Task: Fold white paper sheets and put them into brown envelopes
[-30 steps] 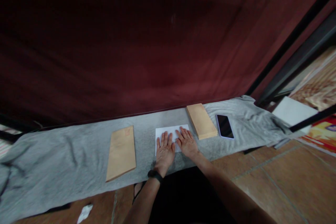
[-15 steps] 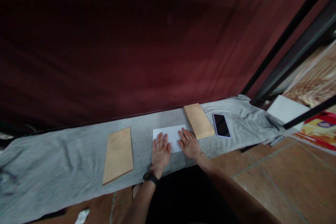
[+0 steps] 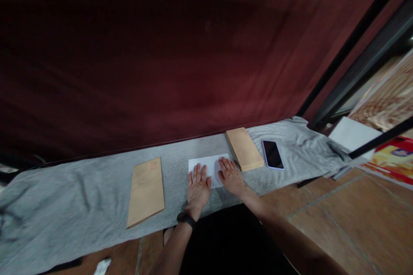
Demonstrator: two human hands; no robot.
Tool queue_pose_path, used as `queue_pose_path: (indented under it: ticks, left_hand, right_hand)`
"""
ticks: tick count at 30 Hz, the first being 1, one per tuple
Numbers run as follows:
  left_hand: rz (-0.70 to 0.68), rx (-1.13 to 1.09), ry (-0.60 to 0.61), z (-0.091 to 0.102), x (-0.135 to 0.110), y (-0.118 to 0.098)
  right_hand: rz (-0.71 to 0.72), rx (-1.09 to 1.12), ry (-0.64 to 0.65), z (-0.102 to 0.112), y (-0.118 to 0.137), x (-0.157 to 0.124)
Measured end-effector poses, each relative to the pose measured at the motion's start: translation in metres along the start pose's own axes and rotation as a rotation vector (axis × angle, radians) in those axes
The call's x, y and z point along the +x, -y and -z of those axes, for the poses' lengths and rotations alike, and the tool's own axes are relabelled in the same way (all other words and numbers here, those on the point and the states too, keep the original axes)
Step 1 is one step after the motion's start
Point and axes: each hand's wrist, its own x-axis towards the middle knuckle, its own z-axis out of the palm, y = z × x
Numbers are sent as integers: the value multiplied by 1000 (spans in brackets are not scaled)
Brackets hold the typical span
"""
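A sheet of white paper (image 3: 213, 167), which looks folded, lies flat on the grey cloth. Pressed on its left part is my left hand (image 3: 198, 187), palm down with the fingers stretched out and a dark band on the wrist. My right hand (image 3: 231, 176) rests flat on the right part, fingers extended and close together. Neither hand grips anything. Just right of my right hand is a stack of brown envelopes (image 3: 244, 148). Further to the left of my left hand lies another brown envelope (image 3: 146, 191) with a small reddish mark near its top corner.
A phone (image 3: 272, 154) in a pale purple case lies right of the stack. Grey cloth (image 3: 80, 197) covers the long narrow bench. Behind it rises a dark red panel (image 3: 206, 73). Dark metal bars, a white box (image 3: 353, 137) and red-yellow packaging (image 3: 393, 159) stand at the right.
My right hand has shifted slightly left on the paper, away from the envelope stack. My left hand stays pressed in nearly the same place.
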Motion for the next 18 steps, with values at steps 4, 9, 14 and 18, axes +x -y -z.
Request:
queue_pose_path:
  ticks: [4,9,14,18]
  left_hand:
    - [-6,-2,8,1,0,0]
    - [-5,-8,-11,-1,-1,1]
    - [-7,2,-20,-3,-2,1]
    - [-13,26,-3,-3,-1,1]
  right_hand:
    - [39,51,22,-3,14,10]
    - [55,34,14,-5,14,7]
    - [58,14,-4,-3,7,1]
    - [71,17,-13,-3,5,-2]
